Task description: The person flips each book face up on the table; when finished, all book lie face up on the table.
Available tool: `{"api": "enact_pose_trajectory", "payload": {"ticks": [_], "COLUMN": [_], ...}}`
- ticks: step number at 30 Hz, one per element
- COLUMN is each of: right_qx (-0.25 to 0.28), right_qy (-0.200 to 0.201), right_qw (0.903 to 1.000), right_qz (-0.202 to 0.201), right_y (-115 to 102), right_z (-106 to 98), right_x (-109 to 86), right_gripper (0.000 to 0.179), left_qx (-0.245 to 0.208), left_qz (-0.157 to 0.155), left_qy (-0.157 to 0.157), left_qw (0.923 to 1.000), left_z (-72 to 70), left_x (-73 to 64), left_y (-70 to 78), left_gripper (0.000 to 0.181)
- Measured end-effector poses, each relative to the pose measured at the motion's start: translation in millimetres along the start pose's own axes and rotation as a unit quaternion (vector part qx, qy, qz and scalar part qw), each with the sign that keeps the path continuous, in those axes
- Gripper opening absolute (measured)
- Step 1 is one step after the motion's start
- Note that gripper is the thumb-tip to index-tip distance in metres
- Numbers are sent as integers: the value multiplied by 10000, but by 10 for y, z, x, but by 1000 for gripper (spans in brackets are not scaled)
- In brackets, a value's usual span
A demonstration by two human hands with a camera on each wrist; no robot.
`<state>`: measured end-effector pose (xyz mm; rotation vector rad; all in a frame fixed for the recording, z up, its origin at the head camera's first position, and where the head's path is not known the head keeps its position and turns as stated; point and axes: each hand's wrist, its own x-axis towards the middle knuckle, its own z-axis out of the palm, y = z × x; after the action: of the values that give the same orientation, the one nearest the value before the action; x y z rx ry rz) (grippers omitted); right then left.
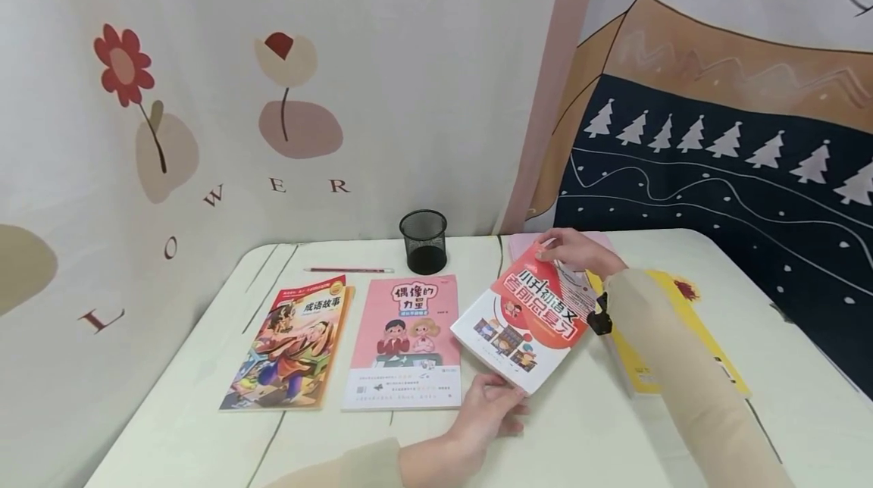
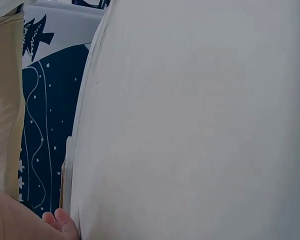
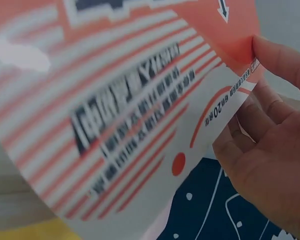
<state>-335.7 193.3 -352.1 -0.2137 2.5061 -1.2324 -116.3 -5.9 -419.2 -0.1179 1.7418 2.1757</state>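
The red-and-white book point(image 1: 524, 319) reads 小升初语文, 考前总复习 and "20"; at its nine o'clock, the pink book point(image 1: 408, 336) says 偶像的力量; farther towards nine, the red-topped book point(image 1: 289, 355), 成语故事. At the pink book's ten o'clock, the curtain point(image 1: 409, 94) bears L-O-W-E-R.

Both hands point(image 1: 581, 253) hold a tilted red-and-white book point(image 1: 524, 319)

Tabletop: pale surface point(image 1: 204, 405), dark thin lines across it, as I view it remotely
Left: illustrated book point(image 1: 289, 348), flat
Middle: pink book point(image 1: 405, 348), just beside it
Back: red pencil point(image 1: 349, 270); black mesh cup point(image 1: 424, 249), upright
Right: yellow book point(image 1: 705, 336), partly hidden from me
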Motion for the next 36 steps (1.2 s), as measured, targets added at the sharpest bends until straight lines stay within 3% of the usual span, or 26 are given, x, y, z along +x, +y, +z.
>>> {"api": "enact_pose_trajectory", "payload": {"ticks": [11,18,26,36], "right_qx": [-333,-413,-520,-496], "right_qy": [-291,-503,-838,-990], "right_qw": [9987,9977,9941,9930], "right_qz": [-260,-200,-450,-415], "right_y": [64,17,-42,-99], "right_z": [169,287,391,559], "right_x": [186,261,284,340], "right_gripper": [43,42,41,41], "left_qx": [-595,-825,-1157,-1205], "left_qz": [-276,-390,-506,-607], "left_qy": [-387,-738,-1008,-1037], "left_qw": [9971,9931,9869,9854], "left_z": [110,214,294,373], "left_x": [-51,-54,-75,-82], "left_y": [-70,-131,-158,-179], "left_gripper": [38,45,47,52]}}
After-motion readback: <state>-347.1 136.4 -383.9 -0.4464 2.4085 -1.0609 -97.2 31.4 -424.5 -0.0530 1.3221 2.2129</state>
